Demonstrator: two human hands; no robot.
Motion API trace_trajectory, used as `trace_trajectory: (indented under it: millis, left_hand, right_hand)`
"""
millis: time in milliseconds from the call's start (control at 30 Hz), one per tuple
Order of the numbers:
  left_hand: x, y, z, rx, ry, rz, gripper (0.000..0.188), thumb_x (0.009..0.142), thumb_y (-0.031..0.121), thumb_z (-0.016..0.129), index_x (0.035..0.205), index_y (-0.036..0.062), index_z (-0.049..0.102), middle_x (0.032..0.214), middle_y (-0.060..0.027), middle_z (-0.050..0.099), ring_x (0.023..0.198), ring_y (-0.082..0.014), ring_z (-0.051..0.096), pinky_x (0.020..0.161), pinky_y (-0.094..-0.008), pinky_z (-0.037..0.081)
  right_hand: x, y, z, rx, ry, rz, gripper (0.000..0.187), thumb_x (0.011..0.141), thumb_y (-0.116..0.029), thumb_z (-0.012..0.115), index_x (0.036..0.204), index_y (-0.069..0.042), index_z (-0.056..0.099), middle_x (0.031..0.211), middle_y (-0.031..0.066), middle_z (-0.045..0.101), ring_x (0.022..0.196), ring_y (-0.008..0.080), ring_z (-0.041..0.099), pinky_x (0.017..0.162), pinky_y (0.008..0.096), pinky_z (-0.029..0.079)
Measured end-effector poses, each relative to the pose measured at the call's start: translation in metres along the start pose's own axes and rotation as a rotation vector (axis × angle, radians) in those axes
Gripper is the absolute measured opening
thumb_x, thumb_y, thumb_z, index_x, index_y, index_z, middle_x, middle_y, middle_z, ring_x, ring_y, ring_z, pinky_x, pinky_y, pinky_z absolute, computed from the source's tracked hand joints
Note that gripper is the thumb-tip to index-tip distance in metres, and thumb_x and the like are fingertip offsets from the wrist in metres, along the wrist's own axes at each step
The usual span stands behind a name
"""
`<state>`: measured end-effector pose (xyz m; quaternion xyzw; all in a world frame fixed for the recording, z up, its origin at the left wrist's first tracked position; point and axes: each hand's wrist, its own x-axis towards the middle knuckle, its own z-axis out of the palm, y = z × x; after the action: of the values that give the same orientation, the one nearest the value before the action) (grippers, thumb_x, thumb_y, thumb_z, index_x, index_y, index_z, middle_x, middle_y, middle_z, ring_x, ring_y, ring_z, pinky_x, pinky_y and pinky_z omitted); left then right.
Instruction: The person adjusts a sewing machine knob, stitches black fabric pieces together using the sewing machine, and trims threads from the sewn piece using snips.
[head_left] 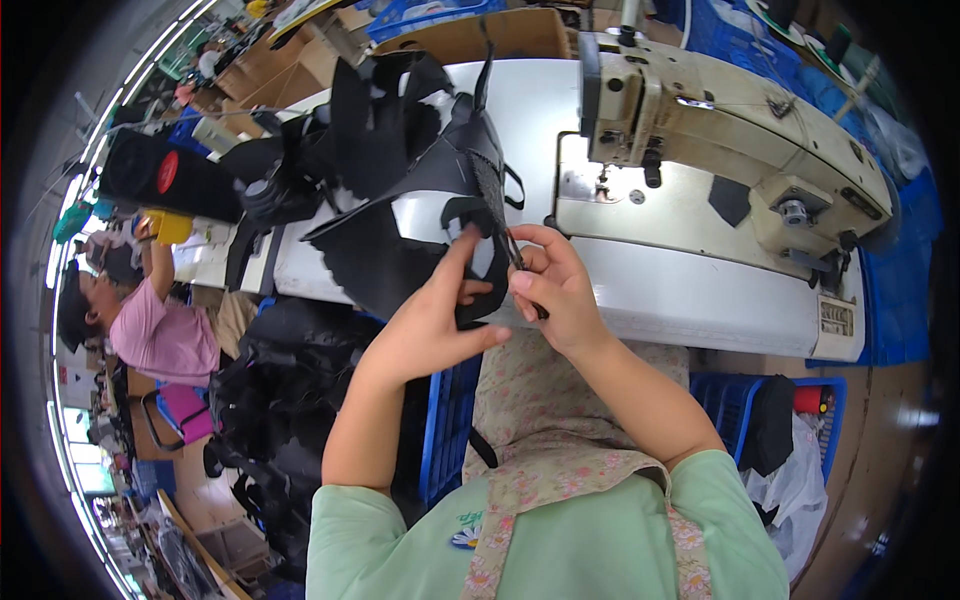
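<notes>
My left hand [435, 310] holds a black sewn fabric piece [365, 260] up over the front edge of the white table. Its index finger reaches behind a black strip, and the thumb sticks out apart from the cloth. Close beside it, my right hand [560, 295] is closed around small dark thread snips [516, 252], the blades pointing up against the fabric's right edge. The blade tips are too small to make out. More black fabric panels [385, 125] stand bunched on the table behind, joined to or touching the held piece; I cannot tell which.
On the right stands a beige sewing machine [720, 110], a dark fabric scrap [729, 200] on its bed. Blue crates flank my lap, one [735, 405] at right; black pieces [290, 400] are heaped at left. Another person [160, 325] works at far left beside a black roll [165, 180].
</notes>
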<state>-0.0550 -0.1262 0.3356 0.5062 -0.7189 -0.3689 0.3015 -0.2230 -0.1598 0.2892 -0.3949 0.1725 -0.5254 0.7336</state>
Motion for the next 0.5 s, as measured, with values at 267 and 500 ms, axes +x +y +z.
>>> trace_trajectory:
  millis: [267,500]
  left_hand:
    - [-0.009,-0.009,0.008,-0.094,0.176,-0.013,0.064,0.077,0.018,0.069,0.121,-0.0087,0.031,0.086,-0.0135,0.059,0.073,-0.0154,0.057,0.062,-0.0263,0.046]
    - [-0.019,0.0,0.009,-0.093,0.369,0.13,0.071,0.079,0.019,0.067,0.129,-0.0056,0.023,0.101,-0.0162,0.061,0.079,-0.0194,0.063,0.068,-0.0292,0.047]
  right_hand:
    - [-0.007,0.013,0.011,0.197,-0.069,0.189,0.04,0.082,-0.012,0.058,0.118,-0.001,0.048,0.073,0.002,0.052,0.05,0.0054,0.043,0.044,0.0177,0.033]
    - [-0.002,-0.033,0.015,-0.288,-0.15,0.107,0.039,0.082,-0.013,0.061,0.119,-0.005,0.052,0.079,0.0007,0.054,0.056,0.0029,0.044,0.046,0.0166,0.034]
